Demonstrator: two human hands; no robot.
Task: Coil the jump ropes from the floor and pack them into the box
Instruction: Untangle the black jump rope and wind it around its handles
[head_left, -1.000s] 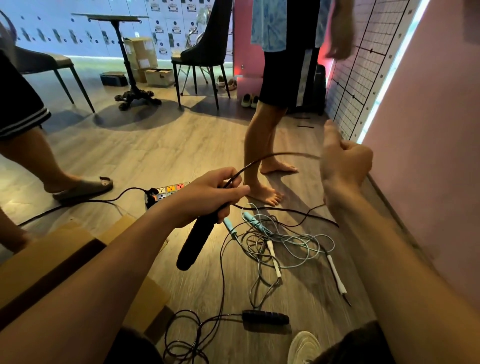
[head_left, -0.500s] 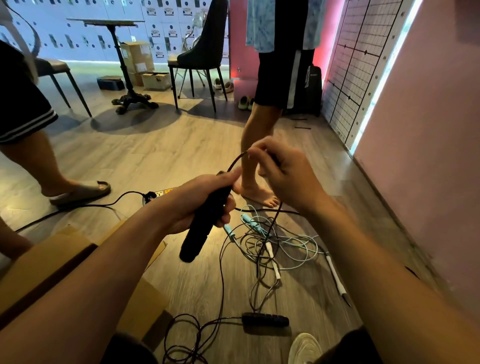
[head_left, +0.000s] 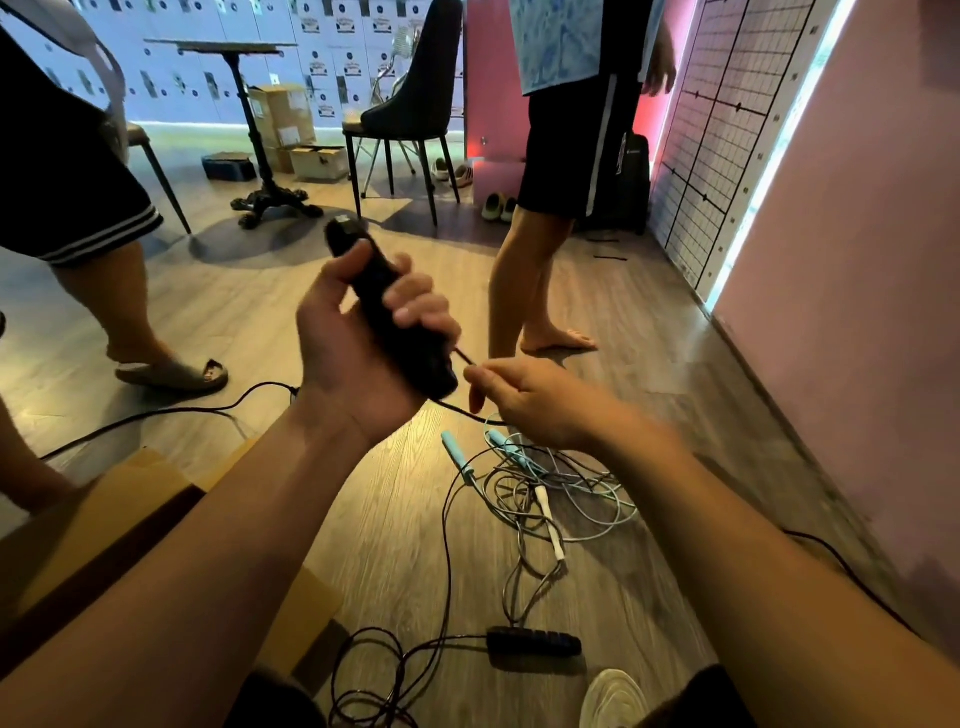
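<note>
The black handle (head_left: 387, 312) is mid-frame, its long axis running upper left to lower right, gripped by the left hand (head_left: 353, 364) with fingers curled round it. The cord (head_left: 464, 357) leaves its lower-right end, where the right hand (head_left: 535, 400) pinches it just beside the handle. The slack trails down to the floor (head_left: 395, 545).

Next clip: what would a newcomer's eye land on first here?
Centre frame, the left hand grips a black handle while the right hand pinches its cord just below. On the floor beneath lies a tangle of pale blue ropes, with a second black handle nearer the camera.
</note>
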